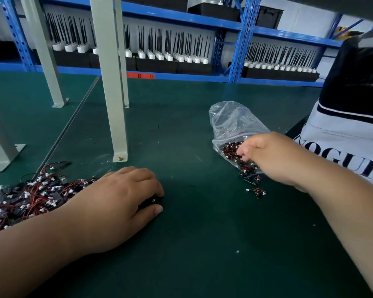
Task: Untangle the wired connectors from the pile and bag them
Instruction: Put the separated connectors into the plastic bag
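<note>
Head, green mat (202, 244), connector (150, 202), bag (230, 123), shelving (242, 46)

Bare mat (198, 211) between pile (28, 196), bag (235, 130)

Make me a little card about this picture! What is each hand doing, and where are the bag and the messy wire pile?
bag: clear plastic, lying on the green table, red-and-black wired connectors inside
pile: tangled wired connectors on the table, beside the left hand
left hand: rests on the table, fingers and thumb curled round a small black connector
right hand: at the mouth of the bag, fingers curled; whether it holds anything is hidden
loose connectors: a few on the table just outside the bag
</note>
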Demonstrator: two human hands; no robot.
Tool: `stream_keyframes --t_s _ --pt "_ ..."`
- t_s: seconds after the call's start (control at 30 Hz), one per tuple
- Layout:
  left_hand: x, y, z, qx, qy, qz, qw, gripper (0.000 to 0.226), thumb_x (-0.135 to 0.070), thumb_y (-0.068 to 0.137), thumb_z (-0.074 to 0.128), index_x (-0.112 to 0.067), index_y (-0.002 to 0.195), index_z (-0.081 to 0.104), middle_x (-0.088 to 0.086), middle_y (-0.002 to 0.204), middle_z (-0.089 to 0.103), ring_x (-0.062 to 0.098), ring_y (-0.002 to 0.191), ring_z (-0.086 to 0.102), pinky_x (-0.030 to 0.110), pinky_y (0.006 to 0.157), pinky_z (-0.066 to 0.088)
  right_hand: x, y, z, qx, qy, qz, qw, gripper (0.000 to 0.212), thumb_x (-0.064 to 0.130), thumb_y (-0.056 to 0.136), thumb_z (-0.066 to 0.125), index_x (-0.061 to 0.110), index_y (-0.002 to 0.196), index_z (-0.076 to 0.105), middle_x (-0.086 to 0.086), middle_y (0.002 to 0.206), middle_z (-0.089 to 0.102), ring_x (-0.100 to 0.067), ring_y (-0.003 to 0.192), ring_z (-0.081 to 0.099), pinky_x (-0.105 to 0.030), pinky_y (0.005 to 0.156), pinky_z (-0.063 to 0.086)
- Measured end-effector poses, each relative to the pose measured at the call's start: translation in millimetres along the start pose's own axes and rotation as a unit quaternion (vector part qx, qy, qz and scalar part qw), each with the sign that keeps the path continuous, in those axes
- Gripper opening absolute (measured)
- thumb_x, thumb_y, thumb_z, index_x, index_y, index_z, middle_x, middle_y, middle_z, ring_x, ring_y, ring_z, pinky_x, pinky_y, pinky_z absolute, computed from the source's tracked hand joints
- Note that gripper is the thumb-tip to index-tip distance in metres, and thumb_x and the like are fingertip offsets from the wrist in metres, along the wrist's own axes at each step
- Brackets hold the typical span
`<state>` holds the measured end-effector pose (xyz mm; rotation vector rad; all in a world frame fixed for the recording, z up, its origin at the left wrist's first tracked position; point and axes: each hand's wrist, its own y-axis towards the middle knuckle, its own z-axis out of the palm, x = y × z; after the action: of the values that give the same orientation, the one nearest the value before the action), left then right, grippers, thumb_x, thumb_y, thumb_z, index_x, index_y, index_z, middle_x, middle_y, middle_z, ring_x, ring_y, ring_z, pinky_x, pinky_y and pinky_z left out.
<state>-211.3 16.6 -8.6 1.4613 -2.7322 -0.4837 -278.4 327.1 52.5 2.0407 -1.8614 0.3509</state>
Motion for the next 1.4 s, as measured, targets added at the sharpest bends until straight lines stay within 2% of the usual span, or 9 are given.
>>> stream_keyframes --t_s 0.1,0.2,0.4,0.6,0.8,1.03,1.17,1.3,1.4 --pt "0 0 0 0.0 0.001 0.003 1.0 0.034 -0.066 0.089 0.029 -0.046 0.107 0.051 -0.029 0.109 0.047 -0.002 0.104 0.046 0.03 0.09 0.046 5 -13 -10 0.059 -0.123 -0.018 0.99 0.012 0.041 0.094 0.06 0.036 0.083 0.061 0.013 0.089 0.064 -0.007 0.079 0.06 -0.028 0.067 0.046" --pt "0 1 1 0.001 -0.001 0.003 1.0 0.034 -0.065 0.089 0.029 -0.046 0.107 0.05 -0.029 0.11 0.047 0.0 0.104 0.047 0.031 0.09 0.046 1 -19 -11 0.123 -0.277 0.022 0.953 0.045 0.067 0.078 0.066 0.034 0.102 0.048 0.01 0.095 0.059 -0.011 0.078 0.058 -0.032 0.066 0.048" --pt "-1 -1 0 -0.001 -0.003 0.002 1.0 0.034 -0.066 0.088 0.03 -0.046 0.107 0.051 -0.029 0.109 0.047 -0.001 0.104 0.046 0.03 0.09 0.046 -14 -10 0 0.22 -0.174 0.108 0.954 0.074 0.063 0.081 0.069 0.05 0.139 0.024 -0.007 0.065 0.071 -0.02 0.04 0.061 -0.023 0.044 0.05" --pt "-1 -1 0 -0.001 0.004 0.001 1.0 0.035 -0.065 0.088 0.029 -0.046 0.107 0.051 -0.03 0.109 0.047 -0.003 0.103 0.046 0.029 0.089 0.046 -22 -3 21 0.111 -0.095 0.09 0.985 0.016 0.046 0.096 0.057 0.038 0.098 0.043 -0.002 0.061 0.067 -0.014 0.035 0.06 -0.02 0.037 0.043" --pt "0 0 0 -0.001 0.002 0.003 1.0 0.037 -0.065 0.088 0.029 -0.045 0.108 0.053 -0.029 0.111 0.047 -0.002 0.105 0.046 0.029 0.09 0.046 -27 5 27 0.02 -0.168 0.026 0.985 0.021 0.032 0.095 0.055 0.032 0.077 0.045 0.003 0.071 0.06 -0.008 0.05 0.049 -0.02 0.041 0.034" --pt "0 0 0 -0.006 0.0 0.004 1.0 0.035 -0.066 0.088 0.031 -0.046 0.107 0.053 -0.03 0.11 0.047 -0.003 0.104 0.046 0.03 0.089 0.047 -19 16 35 -0.115 0.243 0.046 0.962 0.006 0.021 0.085 0.061 0.015 0.084 0.063 0.003 0.052 0.057 -0.011 0.042 0.05 -0.028 0.043 0.035" --pt "0 0 0 -0.005 -0.003 0.005 1.0 0.034 -0.065 0.089 0.032 -0.045 0.106 0.053 -0.029 0.109 0.048 -0.002 0.103 0.047 0.03 0.089 0.047 -27 20 38 -0.212 0.143 0.033 0.966 0.018 0.029 0.093 0.06 0.013 0.092 0.066 -0.004 0.075 0.069 -0.023 0.067 0.064 -0.033 0.059 0.048" --pt "0 0 0 -0.005 -0.003 0.007 1.0 0.032 -0.063 0.09 0.034 -0.044 0.106 0.053 -0.029 0.109 0.048 -0.001 0.102 0.048 0.03 0.088 0.048 -36 20 36 -0.124 -0.061 -0.007 0.99 0.024 0.027 0.099 0.051 0.022 0.121 0.061 0.01 0.097 0.057 -0.018 0.089 0.054 -0.026 0.074 0.036" --pt "1 0 0 -0.005 -0.004 0.007 1.0 0.032 -0.064 0.089 0.033 -0.045 0.107 0.053 -0.029 0.109 0.048 -0.002 0.103 0.048 0.03 0.089 0.048 -30 14 33 -0.123 -0.123 -0.007 0.985 0.021 0.022 0.098 0.049 0.021 0.108 0.067 0.001 0.096 0.066 -0.02 0.084 0.058 -0.029 0.066 0.042"
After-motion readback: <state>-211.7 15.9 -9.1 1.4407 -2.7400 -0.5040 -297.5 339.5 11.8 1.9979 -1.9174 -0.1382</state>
